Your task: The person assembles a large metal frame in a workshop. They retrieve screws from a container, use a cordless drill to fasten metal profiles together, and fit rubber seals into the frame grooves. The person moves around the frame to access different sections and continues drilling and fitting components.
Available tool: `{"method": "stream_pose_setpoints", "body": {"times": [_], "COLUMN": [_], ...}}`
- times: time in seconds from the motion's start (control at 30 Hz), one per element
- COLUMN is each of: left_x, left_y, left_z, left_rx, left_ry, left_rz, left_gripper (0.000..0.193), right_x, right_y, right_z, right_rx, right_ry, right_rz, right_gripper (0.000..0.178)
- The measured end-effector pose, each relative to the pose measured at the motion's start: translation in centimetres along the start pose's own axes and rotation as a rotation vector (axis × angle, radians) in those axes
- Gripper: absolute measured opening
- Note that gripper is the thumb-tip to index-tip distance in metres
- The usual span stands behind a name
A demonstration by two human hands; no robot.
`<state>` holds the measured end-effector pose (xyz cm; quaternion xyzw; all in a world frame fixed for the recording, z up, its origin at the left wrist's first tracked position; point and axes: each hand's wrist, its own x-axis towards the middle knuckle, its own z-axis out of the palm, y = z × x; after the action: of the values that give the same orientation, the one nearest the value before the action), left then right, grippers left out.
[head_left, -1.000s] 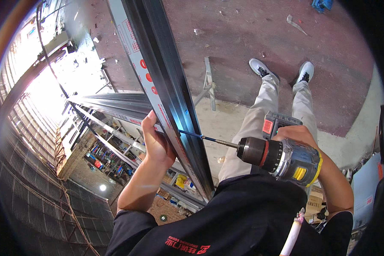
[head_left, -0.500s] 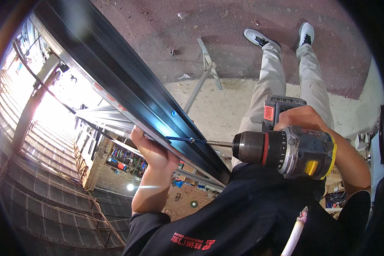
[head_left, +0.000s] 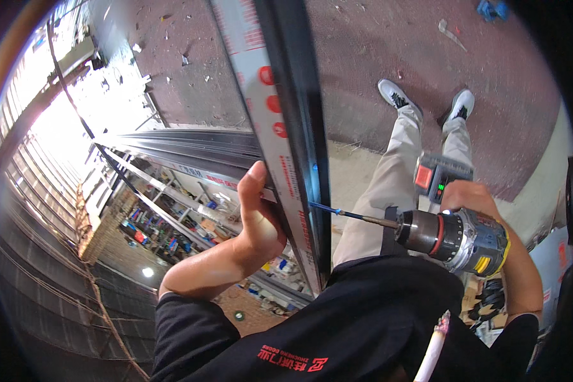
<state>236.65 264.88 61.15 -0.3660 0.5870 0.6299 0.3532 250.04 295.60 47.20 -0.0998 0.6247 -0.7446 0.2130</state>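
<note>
My right hand (head_left: 470, 196) grips a cordless drill (head_left: 474, 245) with a black chuck, a red ring and a yellow-trimmed back. From the chuck a long bit (head_left: 363, 218) with a bluish front part points left. Its tip lies against or just in front of the dark side of a long metal profile (head_left: 313, 121); contact cannot be made out. The profile's other face carries a white film with red printing. My left hand (head_left: 261, 213) holds the profile from the left, thumb up along its edge, the other fingers partly hidden.
A stack of dark profiles (head_left: 191, 148) extends leftward behind the held one. Shelving with small coloured goods (head_left: 165, 239) stands lower left. A blue scrap (head_left: 492, 10) lies on the reddish floor (head_left: 375, 44). A white pointed stick (head_left: 433, 350) shows at the bottom, near the dark shirt.
The profile has swung from a diagonal to nearly upright in view, and its white printed face now shows more. Drill and right hand sit farther right, with the bit still at the profile.
</note>
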Motion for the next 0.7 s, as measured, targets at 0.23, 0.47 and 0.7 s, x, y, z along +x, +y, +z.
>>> {"method": "stream_pose_setpoints", "body": {"times": [0.23,0.47,0.7], "left_x": [0.1,0.2,0.1], "left_y": [0.2,0.3,1.7], "left_z": [-0.2,0.5,1.7], "left_rx": [0.057,-0.011,-0.074], "left_ry": [-0.141,-0.095,-0.086], "left_rz": [-0.014,-0.096,-0.189], "left_gripper": [0.064,0.068,0.071], "right_x": [0.1,0.6,1.5], "right_y": [-1.3,-2.4,-3.1], "right_z": [1.0,0.1,0.0], "right_rx": [0.108,0.038,-0.005], "right_ry": [0.042,-0.024,-0.028], "right_rz": [0.058,0.123,0.074], "right_gripper": [0.02,0.024,0.023]}}
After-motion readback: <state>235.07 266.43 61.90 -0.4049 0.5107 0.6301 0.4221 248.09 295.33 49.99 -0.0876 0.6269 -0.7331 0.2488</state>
